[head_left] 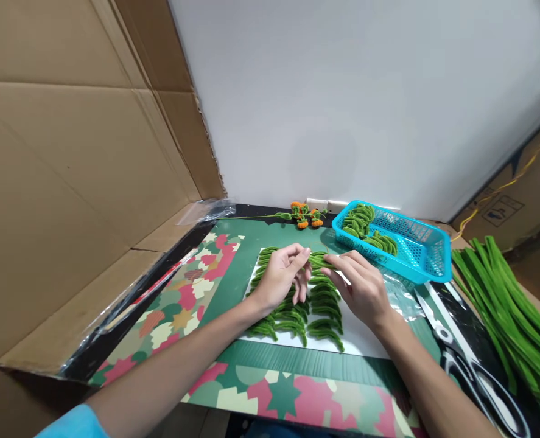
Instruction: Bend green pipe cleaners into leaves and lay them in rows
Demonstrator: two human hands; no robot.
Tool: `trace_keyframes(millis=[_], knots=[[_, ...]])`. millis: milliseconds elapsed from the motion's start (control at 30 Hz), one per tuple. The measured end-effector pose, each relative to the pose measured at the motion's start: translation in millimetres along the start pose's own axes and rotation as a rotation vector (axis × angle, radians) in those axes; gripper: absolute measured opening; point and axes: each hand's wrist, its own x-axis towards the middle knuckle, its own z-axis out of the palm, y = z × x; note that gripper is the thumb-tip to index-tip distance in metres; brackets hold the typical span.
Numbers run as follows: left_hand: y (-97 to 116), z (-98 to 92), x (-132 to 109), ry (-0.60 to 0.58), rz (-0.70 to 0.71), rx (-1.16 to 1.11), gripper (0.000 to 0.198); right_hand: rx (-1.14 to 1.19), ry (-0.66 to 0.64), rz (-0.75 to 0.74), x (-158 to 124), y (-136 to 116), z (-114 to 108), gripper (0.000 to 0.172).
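My left hand (285, 274) and my right hand (358, 283) meet over a white sheet (358, 334). Between their fingertips runs a short green pipe cleaner piece (317, 260), pinched at its left end by my left hand and at its right end by my right. Under and around the hands, curved green pipe cleaner pieces (324, 307) lie in columns on the sheet. My left hand and forearm cover part of these columns.
A blue basket (427, 240) with green leaf shapes (360, 220) stands at the back right. Scissors (452, 347) and long green pipe cleaners (511, 316) lie right. An orange flower stem (301, 214) lies behind the sheet. Cardboard (69, 152) walls the left.
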Motion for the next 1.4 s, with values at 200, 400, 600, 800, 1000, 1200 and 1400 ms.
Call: trace_keyframes(millis=[200,400,600,800,1000,1200,1400], knots=[[0,-0.1,1,0.018,0.004,-0.021,0.045,0.068,0.037,0.023,-1,-4,2,0.029],[0,-0.6,2,0.086,0.014,-0.064,0.044,0.073,0.054,0.018,-2,-7,4,0.021],[1,0.5,3,0.128,0.019,-0.074,0.043,0.065,0.046,0.014,-4,-7,5,0.018],[-3,-3.4,5,0.178,0.096,0.049,0.049,0.077,0.053,0.032,-5,-6,8,0.018],[-4,-5.4,4,0.178,0.158,0.127,0.046,0.062,0.037,0.069,-5,-9,8,0.019],[0,-3.5,4,0.176,0.154,0.111,0.046,0.042,0.07,0.092,2,-15,7,0.025],[1,-3.5,4,0.182,0.134,0.091,0.048,0.078,0.068,0.089,-1,-15,9,0.021]])
